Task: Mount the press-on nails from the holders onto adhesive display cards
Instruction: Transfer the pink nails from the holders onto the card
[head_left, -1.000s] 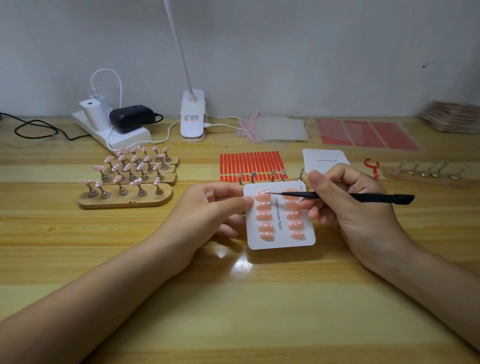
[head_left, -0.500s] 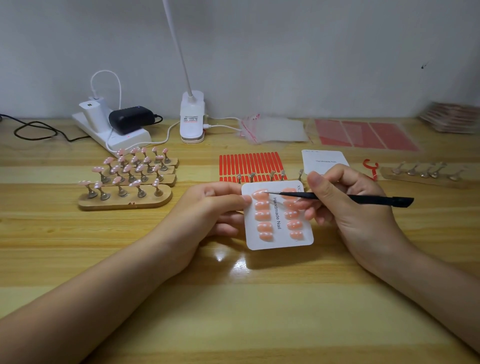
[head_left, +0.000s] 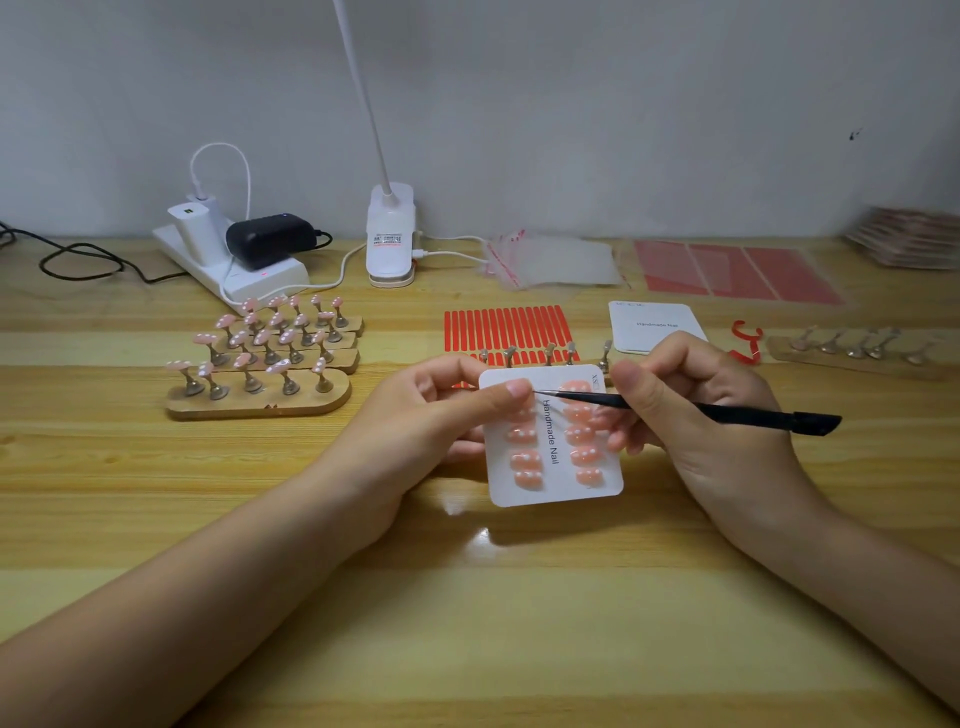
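Observation:
A white display card (head_left: 553, 470) printed "Handmade Nail" carries two columns of pink press-on nails (head_left: 525, 461). My left hand (head_left: 441, 421) pinches the card's left edge, thumb pressing on the top nail of the left column. My right hand (head_left: 696, 415) grips a thin black tool (head_left: 727, 414), its tip pointing at the spot beside my left thumb; its lower fingers touch the card's right edge. Wooden holders (head_left: 260, 402) with several pink nails on metal stands sit at the left. An emptied holder (head_left: 550, 358) lies just behind the card.
Red adhesive strips (head_left: 506, 327) and a blank card (head_left: 657, 327) lie behind my hands. Another empty holder (head_left: 857, 353) and a red clip (head_left: 745, 340) are at right. A power strip (head_left: 234, 260), lamp base (head_left: 390, 239), clear bags (head_left: 556, 260) and red sheets (head_left: 737, 273) line the wall.
My left thumb has slid onto the top-left nail, covering it. The card has shifted slightly; the tool tip stays near the same nail.

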